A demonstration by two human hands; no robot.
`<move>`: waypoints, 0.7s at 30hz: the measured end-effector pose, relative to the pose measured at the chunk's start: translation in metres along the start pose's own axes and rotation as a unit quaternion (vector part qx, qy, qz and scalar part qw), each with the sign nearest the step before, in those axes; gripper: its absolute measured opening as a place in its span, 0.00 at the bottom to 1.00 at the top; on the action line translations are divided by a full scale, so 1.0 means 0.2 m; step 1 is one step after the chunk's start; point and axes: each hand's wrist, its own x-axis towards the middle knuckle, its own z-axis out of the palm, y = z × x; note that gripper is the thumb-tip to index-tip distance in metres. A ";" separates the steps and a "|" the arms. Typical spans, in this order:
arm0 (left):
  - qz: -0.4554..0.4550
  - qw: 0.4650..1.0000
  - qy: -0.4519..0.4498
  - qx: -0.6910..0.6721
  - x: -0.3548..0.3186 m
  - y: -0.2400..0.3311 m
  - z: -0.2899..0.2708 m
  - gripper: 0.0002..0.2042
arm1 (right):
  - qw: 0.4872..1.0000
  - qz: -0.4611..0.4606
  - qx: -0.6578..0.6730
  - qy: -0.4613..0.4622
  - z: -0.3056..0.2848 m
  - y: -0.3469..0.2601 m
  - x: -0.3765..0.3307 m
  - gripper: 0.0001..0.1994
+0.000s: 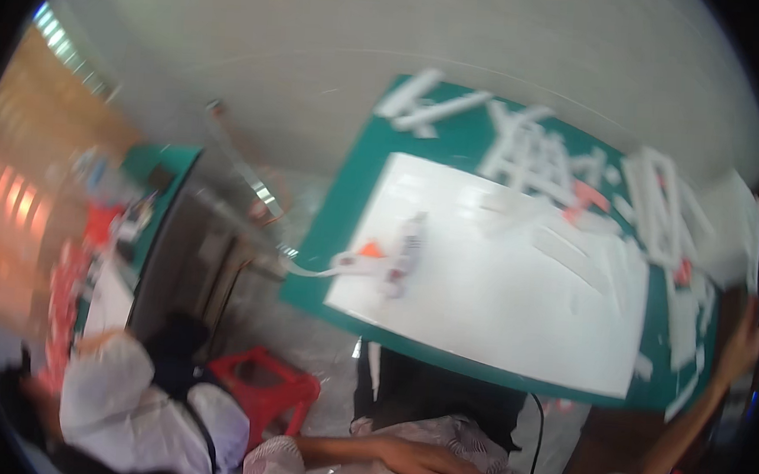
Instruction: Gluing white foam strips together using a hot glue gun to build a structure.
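My left hand (pixel 429 462) lies flat against my patterned shirt, fingers stretched out and holding nothing. Far to the right, my right arm reaches past the table's edge. My right hand (pixel 741 344) is there, just below a white sheet or panel (pixel 732 232); blur and the dark rim hide its fingers, so I cannot tell whether it grips the panel. A large white board (pixel 497 305) covers much of the green tabletop (pixel 322 259). On its left part rest a white tool with an orange part (pixel 372 250) and a blurred, pale tube-like thing (pixel 411 243).
White strips (pixel 444 111) and lattice-like white pieces (pixel 532 155) lie along the table's far side. Long white frames (pixel 659 206) lie at its right. A white cord (pixel 308 272) leaves the table leftward. At left are a red stool (pixel 270 387) and a seated person (pixel 138 413).
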 end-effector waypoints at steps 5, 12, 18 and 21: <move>0.132 0.987 -0.076 0.047 0.00 0.03 -0.09 0.27 | 0.979 0.055 0.181 -0.069 -0.06 -0.46 -0.25 0.09; -0.224 0.954 0.038 0.194 -0.09 -0.14 -0.12 0.22 | 0.980 0.051 0.154 -0.114 -0.16 -0.53 -0.45 0.06; -0.287 0.891 0.111 0.333 -0.02 0.16 -0.12 0.16 | 0.939 0.255 0.173 -0.151 -0.21 -0.40 -0.81 0.08; -0.295 0.865 0.220 0.342 0.06 0.30 -0.19 0.14 | 0.916 0.335 0.138 -0.174 -0.26 -0.32 -0.99 0.10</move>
